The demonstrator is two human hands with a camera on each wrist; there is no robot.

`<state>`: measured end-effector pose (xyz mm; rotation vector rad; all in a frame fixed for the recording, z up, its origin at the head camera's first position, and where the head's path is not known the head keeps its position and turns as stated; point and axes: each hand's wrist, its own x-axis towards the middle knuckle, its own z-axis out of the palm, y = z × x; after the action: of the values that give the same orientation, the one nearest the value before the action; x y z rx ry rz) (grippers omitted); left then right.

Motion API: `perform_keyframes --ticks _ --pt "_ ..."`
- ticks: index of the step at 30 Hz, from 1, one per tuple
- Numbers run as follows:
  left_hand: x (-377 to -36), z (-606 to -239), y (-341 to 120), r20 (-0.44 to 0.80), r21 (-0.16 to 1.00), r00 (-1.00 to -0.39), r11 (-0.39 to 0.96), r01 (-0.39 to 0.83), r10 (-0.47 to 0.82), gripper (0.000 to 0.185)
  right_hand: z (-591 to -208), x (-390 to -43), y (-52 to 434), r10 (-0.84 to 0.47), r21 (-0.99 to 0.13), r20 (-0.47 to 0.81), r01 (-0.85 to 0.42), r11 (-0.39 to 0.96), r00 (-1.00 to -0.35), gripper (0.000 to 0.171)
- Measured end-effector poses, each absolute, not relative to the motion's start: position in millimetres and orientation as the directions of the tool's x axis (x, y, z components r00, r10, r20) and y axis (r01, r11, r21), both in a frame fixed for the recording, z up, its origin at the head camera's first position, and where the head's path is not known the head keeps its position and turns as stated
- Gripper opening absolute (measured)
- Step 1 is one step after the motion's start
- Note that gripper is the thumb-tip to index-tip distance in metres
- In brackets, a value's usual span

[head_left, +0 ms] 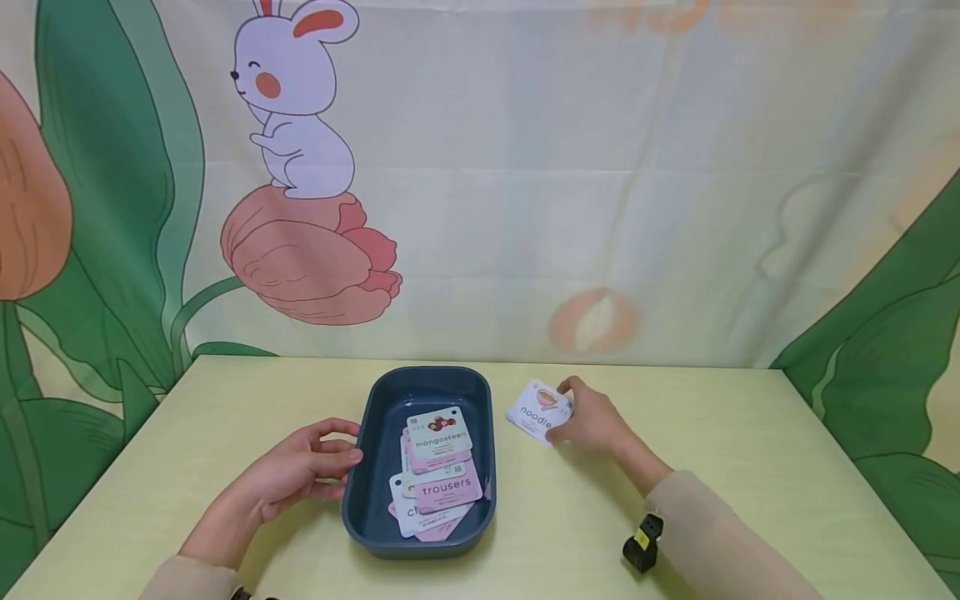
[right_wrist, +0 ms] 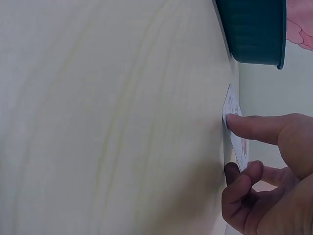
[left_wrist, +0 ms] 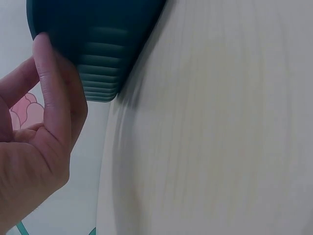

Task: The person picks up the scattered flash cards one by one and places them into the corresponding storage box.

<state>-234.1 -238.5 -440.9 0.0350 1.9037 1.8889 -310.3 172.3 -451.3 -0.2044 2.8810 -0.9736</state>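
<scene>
A white flash card printed "noodle" [head_left: 542, 410] with a bowl picture is just right of a dark blue tray [head_left: 480, 392]. My right hand [head_left: 592, 418] pinches its edge between thumb and fingers; in the right wrist view the card [right_wrist: 234, 122] is tilted up close to the table. My left hand [head_left: 307, 467] touches the tray's left outer wall with its fingertips, fingers loosely bent; the left wrist view shows a fingertip near the rim of the tray [left_wrist: 102, 44]. Inside the tray lies an overlapping pile of cards, including "mangosteen" [head_left: 441, 443] and "trousers" [head_left: 450, 490].
Everything stands on a pale wooden table [head_left: 262, 392]. A printed cloth [head_left: 487, 183] with a rabbit and flowers hangs along the table's back edge. A small black device [head_left: 642, 543] is at the right sleeve [head_left: 705, 517].
</scene>
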Motion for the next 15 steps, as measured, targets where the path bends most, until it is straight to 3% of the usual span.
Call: perform_keyframes --ticks 15 --pt "-234.5 -442.0 -238.7 -0.288 0.957 -0.896 0.058 -0.285 0.337 0.051 -447.5 -310.3 179.3 -0.090 -0.713 -0.021 -0.049 0.700 -0.996 0.032"
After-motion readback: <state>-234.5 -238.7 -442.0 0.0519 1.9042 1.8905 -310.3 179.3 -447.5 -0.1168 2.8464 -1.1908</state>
